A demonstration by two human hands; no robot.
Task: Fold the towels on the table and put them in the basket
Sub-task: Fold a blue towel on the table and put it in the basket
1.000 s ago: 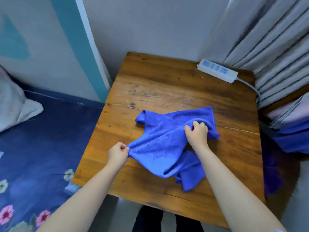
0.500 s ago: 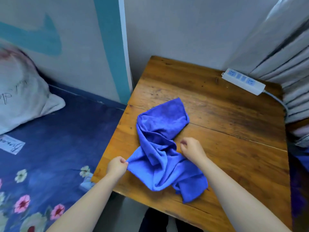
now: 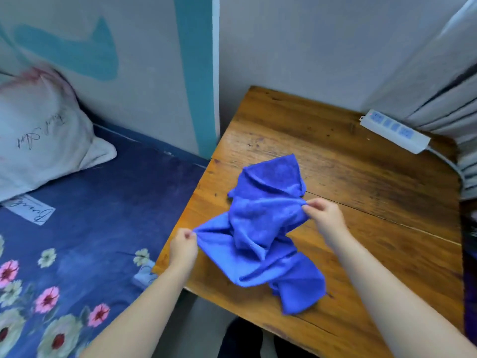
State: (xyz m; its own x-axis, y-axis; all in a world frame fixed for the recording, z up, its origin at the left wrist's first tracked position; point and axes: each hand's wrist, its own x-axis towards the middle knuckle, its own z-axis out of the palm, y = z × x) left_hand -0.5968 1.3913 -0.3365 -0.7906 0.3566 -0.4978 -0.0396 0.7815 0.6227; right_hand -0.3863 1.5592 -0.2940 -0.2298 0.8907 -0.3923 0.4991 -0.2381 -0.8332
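Two hands pinch a crumpled blue microfibre towel [image 3: 260, 228] above the wooden table's near left corner.

Left hand [image 3: 182, 248] pinches a towel corner at the brown wooden table's [image 3: 361, 202] left edge; right hand [image 3: 325, 218] pinches a fold mid-table. The towel's lower end trails toward the near edge. Bare wood stretches back to the white power strip [image 3: 395, 130] at the far right corner.

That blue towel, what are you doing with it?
A person is getting the blue towel ready to fold on the wooden table. The left hand pinches one edge near the table's side, and the right hand pinches another part further in. The towel is crumpled between them, not yet folded. No basket shows in this view. A white power strip lies at the table's far corner.
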